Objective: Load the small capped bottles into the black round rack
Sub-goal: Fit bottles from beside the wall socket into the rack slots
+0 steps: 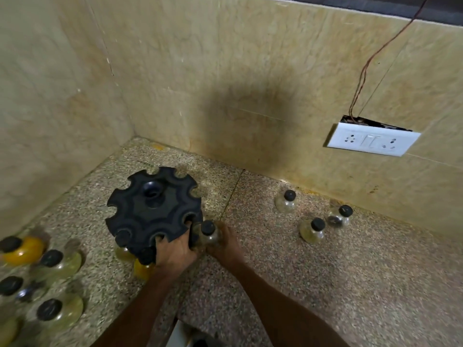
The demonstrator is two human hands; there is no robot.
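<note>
The black round rack (pixel 152 211) stands on the speckled stone counter (pixel 350 284), its rim cut with open slots. My left hand (pixel 172 251) grips the rack's near edge, fingers hooked into the slots. My right hand (pixel 225 242) holds a clear bottle with a black cap (pixel 208 232) right beside the rack's near-right slot. Two bottles (pixel 140 265) hang under the rack's near edge, one with yellow contents. Three more capped bottles (pixel 312 230) stand on the counter to the right. Several bottles (pixel 57 265) are grouped at the left, blurred.
Beige tiled walls meet in a corner behind the rack. A white socket and switch plate (pixel 370 140) hangs loose from the right wall with thin wires running up. The counter's front edge lies below my forearms.
</note>
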